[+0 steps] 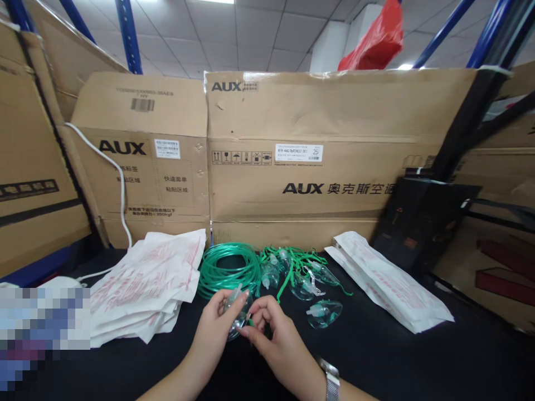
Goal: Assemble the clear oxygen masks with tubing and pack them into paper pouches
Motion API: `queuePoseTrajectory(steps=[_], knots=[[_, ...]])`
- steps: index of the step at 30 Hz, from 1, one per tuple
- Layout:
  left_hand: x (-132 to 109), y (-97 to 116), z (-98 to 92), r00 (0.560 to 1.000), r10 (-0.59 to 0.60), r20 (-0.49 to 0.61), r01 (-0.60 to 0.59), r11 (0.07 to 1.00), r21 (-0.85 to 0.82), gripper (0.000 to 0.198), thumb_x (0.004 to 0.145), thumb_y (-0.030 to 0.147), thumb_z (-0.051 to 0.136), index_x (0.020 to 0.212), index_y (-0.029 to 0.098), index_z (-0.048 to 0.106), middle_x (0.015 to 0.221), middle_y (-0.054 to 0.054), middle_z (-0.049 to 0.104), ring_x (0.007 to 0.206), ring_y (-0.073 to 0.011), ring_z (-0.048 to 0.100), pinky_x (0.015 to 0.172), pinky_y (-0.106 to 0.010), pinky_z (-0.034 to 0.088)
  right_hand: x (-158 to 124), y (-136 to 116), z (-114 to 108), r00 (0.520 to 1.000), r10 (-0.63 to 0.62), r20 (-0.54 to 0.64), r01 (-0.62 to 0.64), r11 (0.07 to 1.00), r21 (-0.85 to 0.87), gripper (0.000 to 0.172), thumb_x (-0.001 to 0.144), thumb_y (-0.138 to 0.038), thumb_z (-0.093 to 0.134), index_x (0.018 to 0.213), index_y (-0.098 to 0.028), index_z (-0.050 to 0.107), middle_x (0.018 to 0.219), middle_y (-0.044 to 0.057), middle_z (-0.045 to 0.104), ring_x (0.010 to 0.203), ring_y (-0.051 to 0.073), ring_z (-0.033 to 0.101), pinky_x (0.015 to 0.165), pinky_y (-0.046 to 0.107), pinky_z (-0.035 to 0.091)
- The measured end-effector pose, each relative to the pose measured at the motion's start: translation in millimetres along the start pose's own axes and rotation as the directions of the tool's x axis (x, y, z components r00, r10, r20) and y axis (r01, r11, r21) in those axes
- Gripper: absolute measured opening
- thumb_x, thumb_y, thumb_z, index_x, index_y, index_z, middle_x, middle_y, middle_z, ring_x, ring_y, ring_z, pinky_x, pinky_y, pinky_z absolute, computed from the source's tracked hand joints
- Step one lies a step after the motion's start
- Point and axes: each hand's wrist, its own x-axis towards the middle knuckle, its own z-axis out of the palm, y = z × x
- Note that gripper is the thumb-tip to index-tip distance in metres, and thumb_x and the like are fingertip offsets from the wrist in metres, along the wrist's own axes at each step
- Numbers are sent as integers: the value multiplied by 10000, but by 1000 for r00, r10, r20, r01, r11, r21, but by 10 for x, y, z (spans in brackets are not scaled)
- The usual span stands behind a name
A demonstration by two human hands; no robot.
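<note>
My left hand (217, 323) is wrapped round a clear plastic mask (240, 312) at the lower middle. Beside it, my right hand (270, 328) pinches a bit of green strap (251, 322) at the mask's edge. Just behind my hands lies a coil of green tubing (229, 267). Several clear masks (301, 285) with green straps are piled to the right of the coil, and a single mask (325, 313) lies apart nearer me.
White printed pouches (146, 284) are stacked at the left, and more pouches (388, 281) lie at the right. Cardboard boxes (251, 122) wall off the back. A black box (420, 223) and a white cable (122, 189) flank the black table (376, 362).
</note>
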Motion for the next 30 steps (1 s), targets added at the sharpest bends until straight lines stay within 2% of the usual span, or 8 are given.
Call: queuePoseTrajectory(steps=[6,17,20,24,30], knots=[[-19,20,9,1000,0,-9,0,1000,-1,265,624,413,655,691,160,614,678,-11,621,690,-175,563,590,-230,411,5,1,3,1000,18,16,-18,1000,8,173,759,-194,566,921,-211,507,593,-63,466,565,100,465,565,210,387],[-6,19,26,1000,-6,-11,6,1000,-4,266,593,402,673,682,160,609,642,-4,617,647,-167,561,551,-225,413,42,37,-1,993,83,87,-89,993,72,107,753,-224,573,802,-191,484,547,-73,453,498,82,451,495,194,366],[-9,0,32,1000,-1,2,1,1000,-7,263,591,391,677,694,159,606,656,-9,625,666,-174,569,559,-233,429,49,17,-23,996,65,62,-66,998,5,105,743,-222,591,753,-188,492,592,-54,468,559,96,457,539,206,379],[-16,-9,39,1000,6,17,-6,1000,-13,261,603,390,670,708,159,608,666,-14,635,663,-180,581,553,-242,441,38,-39,-54,999,-34,-17,31,991,-132,115,701,-178,638,702,-193,523,750,-17,463,688,121,453,634,230,396],[-11,-25,24,999,12,42,-12,1000,-14,257,616,377,671,739,161,606,750,-35,665,733,-192,601,576,-232,448,18,-76,-72,991,-128,-37,120,978,-173,115,728,-123,605,710,-202,524,874,10,452,835,153,465,778,284,394]])
